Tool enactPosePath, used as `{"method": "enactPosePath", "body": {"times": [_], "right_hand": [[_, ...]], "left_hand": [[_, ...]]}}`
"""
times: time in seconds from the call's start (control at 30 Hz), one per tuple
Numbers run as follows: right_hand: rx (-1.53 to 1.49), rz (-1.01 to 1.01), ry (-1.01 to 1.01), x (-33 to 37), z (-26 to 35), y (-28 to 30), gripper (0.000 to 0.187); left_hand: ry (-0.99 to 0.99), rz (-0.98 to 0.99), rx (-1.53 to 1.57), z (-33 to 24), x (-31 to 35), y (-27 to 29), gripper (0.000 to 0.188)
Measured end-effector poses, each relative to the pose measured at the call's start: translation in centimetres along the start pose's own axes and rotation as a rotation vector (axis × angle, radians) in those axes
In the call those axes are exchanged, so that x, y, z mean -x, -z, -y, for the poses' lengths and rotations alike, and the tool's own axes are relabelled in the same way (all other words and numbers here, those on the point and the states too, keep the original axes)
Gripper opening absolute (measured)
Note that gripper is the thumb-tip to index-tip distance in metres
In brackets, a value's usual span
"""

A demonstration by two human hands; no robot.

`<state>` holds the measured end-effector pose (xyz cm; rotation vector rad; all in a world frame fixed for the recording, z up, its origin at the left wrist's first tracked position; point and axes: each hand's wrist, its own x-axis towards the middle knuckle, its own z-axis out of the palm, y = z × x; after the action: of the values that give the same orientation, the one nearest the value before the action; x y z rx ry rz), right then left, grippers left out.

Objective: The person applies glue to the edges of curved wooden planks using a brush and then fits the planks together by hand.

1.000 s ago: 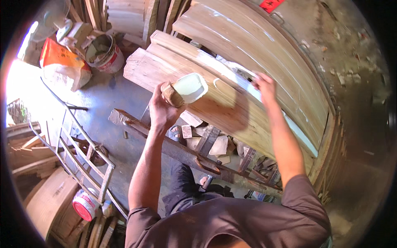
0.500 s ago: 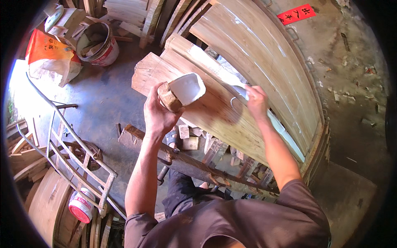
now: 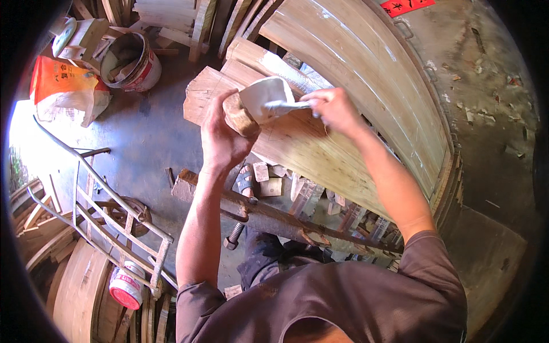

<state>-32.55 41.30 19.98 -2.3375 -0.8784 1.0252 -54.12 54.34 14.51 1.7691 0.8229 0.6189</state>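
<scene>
Left hand (image 3: 220,140) clenched on white scoop (image 3: 264,98), right hand (image 3: 334,108) pinching a knife (image 3: 286,105) inside; likely spill onto curved boards (image 3: 320,154) if tipped.

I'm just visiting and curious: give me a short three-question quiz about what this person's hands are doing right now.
1. True or false: the left hand holds a white bowl-shaped container with a wooden grip.
2. What does the right hand do? A) rests flat on the floor B) holds a thin tool that reaches into the container C) lifts the bucket
3. Fill in: both hands work above curved wooden ____.

Key: 1 true; 2 B; 3 planks.
</scene>
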Motion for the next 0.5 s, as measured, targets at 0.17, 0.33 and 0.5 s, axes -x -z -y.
{"method": "enactPosePath", "body": {"times": [0.17,0.33,0.5], "right_hand": [[-0.849,0.08,-0.388,-0.3,-7.6,3.1,0.026],[-0.987,-0.129,-0.458,-0.9,-9.5,2.8,0.029],[-0.601,-0.319,-0.153,-6.7,-9.0,0.6,0.026]], "left_hand": [[0.079,-0.1,0.091,-0.6,-0.7,0.6,0.077],[0.168,-0.109,0.032,-0.8,-0.5,2.6,0.071],[0.147,-0.183,0.027,0.8,1.9,2.3,0.073]]}}
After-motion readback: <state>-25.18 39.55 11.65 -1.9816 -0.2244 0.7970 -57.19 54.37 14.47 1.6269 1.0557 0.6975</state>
